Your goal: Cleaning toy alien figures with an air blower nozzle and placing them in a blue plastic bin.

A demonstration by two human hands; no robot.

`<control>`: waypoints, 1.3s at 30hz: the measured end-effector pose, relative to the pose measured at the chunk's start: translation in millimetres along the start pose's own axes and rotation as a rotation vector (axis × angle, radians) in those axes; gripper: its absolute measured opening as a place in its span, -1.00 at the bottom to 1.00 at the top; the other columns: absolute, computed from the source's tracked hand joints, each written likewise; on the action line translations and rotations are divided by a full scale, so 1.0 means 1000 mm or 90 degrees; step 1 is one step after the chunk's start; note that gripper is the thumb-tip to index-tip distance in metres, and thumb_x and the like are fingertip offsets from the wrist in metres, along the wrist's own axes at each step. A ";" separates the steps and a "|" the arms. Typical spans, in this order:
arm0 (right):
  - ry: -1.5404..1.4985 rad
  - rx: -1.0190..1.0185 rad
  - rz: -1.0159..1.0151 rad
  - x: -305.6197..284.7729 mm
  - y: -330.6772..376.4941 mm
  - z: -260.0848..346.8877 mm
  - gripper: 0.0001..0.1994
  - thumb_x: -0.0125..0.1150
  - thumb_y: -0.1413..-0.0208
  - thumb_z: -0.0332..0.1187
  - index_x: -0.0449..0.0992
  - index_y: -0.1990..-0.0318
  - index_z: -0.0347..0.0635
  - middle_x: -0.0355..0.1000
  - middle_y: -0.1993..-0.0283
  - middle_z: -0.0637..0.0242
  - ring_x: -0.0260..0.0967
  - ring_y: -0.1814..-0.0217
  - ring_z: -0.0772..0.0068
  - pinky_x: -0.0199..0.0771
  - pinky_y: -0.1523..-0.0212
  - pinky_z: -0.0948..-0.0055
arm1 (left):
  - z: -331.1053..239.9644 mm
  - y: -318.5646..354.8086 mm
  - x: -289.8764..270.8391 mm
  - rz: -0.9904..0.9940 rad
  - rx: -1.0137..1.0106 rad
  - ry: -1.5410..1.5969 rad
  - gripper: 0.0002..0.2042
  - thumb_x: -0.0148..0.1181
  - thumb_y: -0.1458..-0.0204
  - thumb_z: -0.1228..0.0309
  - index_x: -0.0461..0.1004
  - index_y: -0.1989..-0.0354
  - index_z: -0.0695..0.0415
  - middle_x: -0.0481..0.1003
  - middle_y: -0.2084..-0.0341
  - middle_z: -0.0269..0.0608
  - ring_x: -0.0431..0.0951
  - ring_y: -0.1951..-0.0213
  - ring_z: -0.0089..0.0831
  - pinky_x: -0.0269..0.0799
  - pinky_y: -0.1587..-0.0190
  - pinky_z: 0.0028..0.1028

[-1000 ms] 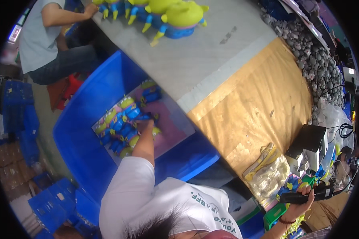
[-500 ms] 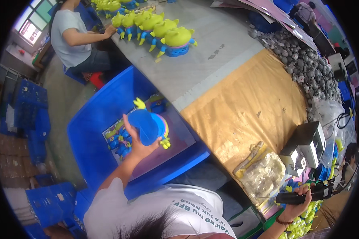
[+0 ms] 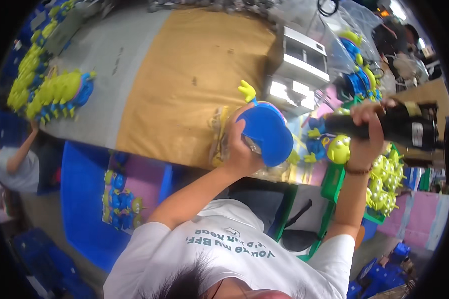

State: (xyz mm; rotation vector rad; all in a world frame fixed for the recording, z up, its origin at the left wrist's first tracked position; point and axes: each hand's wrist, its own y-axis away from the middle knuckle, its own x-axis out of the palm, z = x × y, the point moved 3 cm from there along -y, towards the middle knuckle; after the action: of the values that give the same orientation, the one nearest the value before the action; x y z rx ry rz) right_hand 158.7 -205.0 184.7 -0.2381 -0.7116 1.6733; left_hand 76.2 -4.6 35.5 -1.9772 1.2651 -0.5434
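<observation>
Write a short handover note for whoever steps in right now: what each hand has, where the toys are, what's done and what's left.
Left hand: grips a blue and yellow-green toy figure, held over the near edge of the tan mat.
Right hand: holds a black power tool, not touching the toy.
Stock: more figures lie in the blue bin at lower left; others fill the green crate under the right hand.
Done: one figure is out of the bin and over the table.
Left: the tool has not met this figure yet; the bin still holds several.
</observation>
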 end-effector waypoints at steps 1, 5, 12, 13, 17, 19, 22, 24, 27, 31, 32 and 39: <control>0.025 -0.020 0.005 0.001 -0.010 -0.003 -0.65 0.11 0.01 -0.62 0.22 0.05 -0.25 0.32 0.48 0.27 0.28 0.48 0.44 0.36 0.34 0.38 | 0.004 0.008 0.013 0.017 -0.012 -0.005 0.05 0.52 0.25 0.41 -0.26 -0.29 0.03 0.10 -0.21 0.27 0.23 -0.20 0.07 0.15 -0.22 -0.05; 0.054 0.011 -0.005 -0.002 -0.044 -0.038 -0.83 0.20 0.03 -0.58 0.38 0.26 -0.37 0.41 0.49 0.23 0.40 0.47 0.39 0.43 0.34 0.44 | -0.001 0.039 0.010 0.116 -0.114 -0.100 -0.02 0.52 0.29 0.45 -0.15 -0.23 0.03 0.02 -0.24 0.36 0.17 -0.22 0.13 0.10 -0.23 -0.01; 0.026 0.096 0.004 0.004 -0.074 -0.094 -0.93 0.26 0.03 -0.55 0.50 0.40 -0.36 0.47 0.51 0.24 0.44 0.51 0.43 0.46 0.39 0.47 | -0.035 0.080 -0.064 0.404 -0.161 -0.211 -0.60 0.37 0.19 0.46 0.47 0.10 0.07 0.24 -0.17 0.10 0.24 -0.15 0.08 0.19 -0.17 -0.07; 0.035 0.139 -0.015 0.006 -0.069 -0.099 -0.91 0.27 0.03 -0.52 0.48 0.40 -0.34 0.46 0.52 0.26 0.42 0.53 0.45 0.43 0.42 0.48 | -0.035 0.082 -0.073 0.412 -0.161 -0.210 -0.60 0.37 0.20 0.48 0.47 0.10 0.08 0.27 -0.14 0.09 0.26 -0.14 0.09 0.20 -0.16 -0.07; 0.083 0.291 -0.071 0.017 -0.035 -0.105 -0.85 0.27 0.02 -0.45 0.43 0.36 -0.30 0.39 0.56 0.30 0.36 0.58 0.46 0.38 0.51 0.47 | -0.031 0.079 -0.101 0.382 -0.159 -0.244 -0.58 0.37 0.23 0.54 0.48 0.11 0.10 0.36 -0.07 0.03 0.33 -0.09 0.08 0.26 -0.11 -0.10; 0.040 0.280 -0.097 0.018 -0.024 -0.093 -0.81 0.22 0.00 -0.44 0.40 0.27 -0.35 0.37 0.53 0.26 0.36 0.55 0.40 0.41 0.49 0.44 | -0.031 0.071 -0.107 0.362 -0.104 -0.293 -0.58 0.38 0.24 0.54 0.48 0.11 0.10 0.37 -0.07 0.03 0.33 -0.08 0.09 0.26 -0.10 -0.09; -0.006 0.206 -0.042 0.021 -0.007 -0.058 -0.62 0.20 -0.04 -0.43 0.30 0.02 -0.43 0.35 0.49 0.27 0.35 0.51 0.41 0.43 0.44 0.42 | -0.026 0.062 -0.101 0.364 -0.012 -0.350 -0.47 0.47 0.29 0.42 0.47 0.03 0.00 0.28 -0.16 0.04 0.24 -0.16 0.10 0.17 -0.17 -0.08; -0.047 0.182 -0.006 0.026 0.005 -0.043 -0.52 0.22 -0.07 -0.40 0.22 -0.08 -0.46 0.33 0.48 0.28 0.34 0.51 0.42 0.42 0.42 0.44 | -0.025 0.050 -0.083 0.400 -0.001 -0.363 -0.37 0.50 0.33 0.35 0.45 -0.05 -0.08 0.21 -0.22 0.03 0.17 -0.21 0.09 0.11 -0.20 -0.04; -0.085 0.152 0.000 0.036 0.021 -0.026 -0.51 0.25 -0.08 -0.39 0.20 -0.08 -0.44 0.34 0.47 0.27 0.34 0.51 0.40 0.42 0.40 0.41 | -0.029 0.030 -0.054 0.474 -0.007 -0.398 -0.27 0.52 0.38 0.28 0.41 -0.13 -0.17 0.12 -0.28 0.00 0.10 -0.26 0.07 0.05 -0.22 0.02; -0.107 0.140 -0.010 0.043 0.035 -0.020 -0.57 0.26 -0.06 -0.38 0.26 0.00 -0.41 0.35 0.48 0.27 0.36 0.50 0.39 0.43 0.39 0.38 | -0.024 0.028 -0.028 0.507 -0.023 -0.428 -0.11 0.50 0.36 0.20 0.22 -0.28 -0.10 0.10 -0.31 -0.03 0.13 -0.29 -0.07 0.01 -0.23 0.07; -0.119 0.130 -0.006 0.045 0.037 -0.019 -0.62 0.27 -0.05 -0.36 0.31 0.07 -0.40 0.36 0.48 0.27 0.37 0.50 0.39 0.43 0.38 0.38 | -0.022 0.031 -0.026 0.510 -0.032 -0.428 -0.09 0.49 0.35 0.19 0.18 -0.31 -0.07 0.10 -0.32 -0.03 0.14 -0.29 -0.10 0.01 -0.23 0.06; -0.097 0.164 -0.012 0.053 0.047 -0.016 -0.74 0.28 -0.02 -0.35 0.38 0.27 -0.34 0.37 0.50 0.26 0.38 0.48 0.40 0.44 0.36 0.36 | -0.018 0.040 -0.025 0.473 -0.009 -0.420 -0.04 0.48 0.32 0.19 0.10 -0.35 0.00 0.09 -0.33 -0.01 0.20 -0.27 -0.12 0.04 -0.20 -0.05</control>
State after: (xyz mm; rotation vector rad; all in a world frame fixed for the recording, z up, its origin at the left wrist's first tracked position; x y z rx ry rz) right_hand 116.2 -152.6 157.6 0.0795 -0.6007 1.7587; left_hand 29.2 1.4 18.2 -1.3507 1.4082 0.4468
